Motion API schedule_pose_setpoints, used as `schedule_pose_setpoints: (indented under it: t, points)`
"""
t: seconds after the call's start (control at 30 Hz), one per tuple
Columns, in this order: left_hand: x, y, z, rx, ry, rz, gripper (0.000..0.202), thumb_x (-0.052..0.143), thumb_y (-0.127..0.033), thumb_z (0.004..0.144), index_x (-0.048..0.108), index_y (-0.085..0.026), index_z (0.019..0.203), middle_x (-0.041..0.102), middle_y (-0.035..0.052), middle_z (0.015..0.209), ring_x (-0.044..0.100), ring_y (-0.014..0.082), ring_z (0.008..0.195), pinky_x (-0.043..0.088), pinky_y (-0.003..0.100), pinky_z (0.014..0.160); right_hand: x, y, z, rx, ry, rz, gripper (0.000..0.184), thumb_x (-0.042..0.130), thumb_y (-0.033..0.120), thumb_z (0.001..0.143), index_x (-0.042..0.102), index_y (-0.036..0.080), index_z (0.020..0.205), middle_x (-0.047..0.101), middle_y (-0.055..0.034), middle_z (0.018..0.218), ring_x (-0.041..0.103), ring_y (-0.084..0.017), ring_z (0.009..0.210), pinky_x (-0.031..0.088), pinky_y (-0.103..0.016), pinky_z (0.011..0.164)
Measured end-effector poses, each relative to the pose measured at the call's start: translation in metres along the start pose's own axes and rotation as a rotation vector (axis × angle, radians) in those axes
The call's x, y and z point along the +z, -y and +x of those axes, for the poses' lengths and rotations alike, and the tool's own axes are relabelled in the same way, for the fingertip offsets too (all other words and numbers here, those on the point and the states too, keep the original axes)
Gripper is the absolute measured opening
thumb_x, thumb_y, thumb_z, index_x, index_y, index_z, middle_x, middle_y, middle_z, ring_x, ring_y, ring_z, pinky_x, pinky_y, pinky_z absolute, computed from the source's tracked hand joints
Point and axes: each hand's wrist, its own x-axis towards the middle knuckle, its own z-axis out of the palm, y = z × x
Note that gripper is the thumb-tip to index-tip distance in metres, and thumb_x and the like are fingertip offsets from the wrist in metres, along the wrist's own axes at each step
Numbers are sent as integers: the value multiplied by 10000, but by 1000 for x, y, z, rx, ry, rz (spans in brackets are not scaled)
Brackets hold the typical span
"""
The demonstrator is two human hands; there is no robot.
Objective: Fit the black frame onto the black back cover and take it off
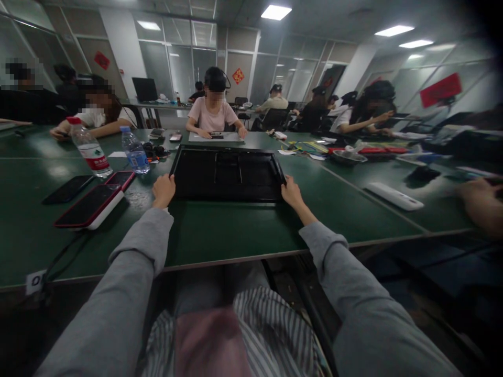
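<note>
A flat black tray-like panel (228, 173) lies on the green table (236, 230) straight ahead of me. My left hand (163, 189) is closed on its near left corner. My right hand (291, 191) is closed on its near right corner. Both arms are stretched forward in grey sleeves. The panel rests flat on the table, with ribbed sections showing inside its raised rim.
To my left lie two red-edged phones (92, 205), a dark phone (66, 189) and two water bottles (91, 149). A white bar (394, 196) lies at the right. Several people sit around the tables, one opposite me; another person's hand (481, 201) shows at the right edge.
</note>
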Motion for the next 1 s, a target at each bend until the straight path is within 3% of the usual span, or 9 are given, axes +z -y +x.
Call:
schedule_pose_setpoints:
  t: [0.2,0.43,0.6,0.83,1.0]
  points:
    - [8,4,7,-26,43,-40,509,366,-376,1132,745,-123,1357,739,288,1361,703,439,1303,541,541,1077,3,8,6,54,12,-30,637,509,261,972,545,67,1578,758,-277,1364,702,-441,1343,519,-657,1196]
    - [21,16,13,-9,10,-184,495,449,-468,1096,797,-156,1259,759,294,1319,701,466,1292,536,571,1068,15,-11,11,38,-35,85,563,542,257,957,625,130,1499,789,-240,1279,720,-437,1319,491,-701,1231]
    - [20,16,13,-40,9,-223,534,476,-496,1077,800,-135,1300,753,292,1352,693,454,1305,530,551,1084,17,-17,16,30,-45,147,515,589,276,938,648,160,1437,768,-216,1364,689,-389,1385,474,-665,1268]
    - [23,18,16,-17,36,-194,579,460,-519,1089,810,-126,1330,758,289,1365,694,455,1320,529,524,1068,31,-24,38,213,-80,316,566,592,180,819,695,125,1374,757,-199,1421,720,-321,1344,532,-560,1228]
    - [20,27,19,33,61,-159,592,439,-538,1103,816,-152,1347,774,257,1360,703,423,1318,529,474,1060,27,-37,40,227,25,460,568,675,231,794,728,159,1355,821,-148,1228,790,-308,1148,613,-566,1116]
